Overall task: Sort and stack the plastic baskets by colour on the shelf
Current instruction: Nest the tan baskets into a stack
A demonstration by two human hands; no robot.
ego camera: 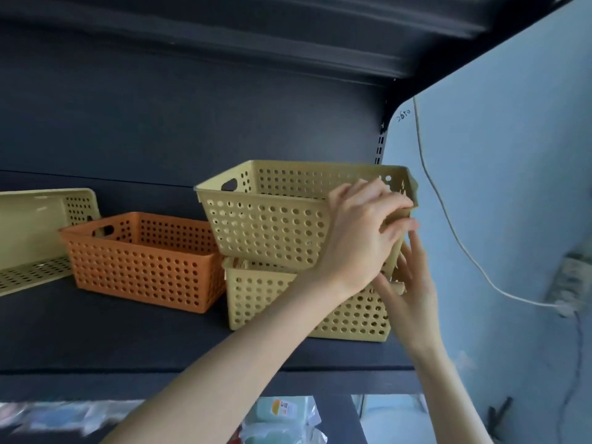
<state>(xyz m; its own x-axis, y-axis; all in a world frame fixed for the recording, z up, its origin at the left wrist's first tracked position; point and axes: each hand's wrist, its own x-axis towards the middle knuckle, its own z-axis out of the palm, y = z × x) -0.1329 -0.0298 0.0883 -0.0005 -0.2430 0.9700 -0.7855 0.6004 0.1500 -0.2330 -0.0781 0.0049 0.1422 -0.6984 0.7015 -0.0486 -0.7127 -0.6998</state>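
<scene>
Head view: the left hand point(358, 232) grips the right end rim of the upper yellow basket point(272, 216), held tilted and partly nested in the lower yellow basket point(256, 296) on the dark shelf point(128, 341). The right hand point(407, 283), fingers open, rests flat against both baskets' right ends. 1 orange basket point(144, 261) stands just left; 1 pale basket point(35, 232) lies tipped at far left.

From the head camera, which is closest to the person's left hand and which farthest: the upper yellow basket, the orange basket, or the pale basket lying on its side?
1. The upper yellow basket, on the right: the left hand grips its right end.
2. The orange basket, standing in the middle of the shelf.
3. The pale basket on its side, at the far left edge.
</scene>
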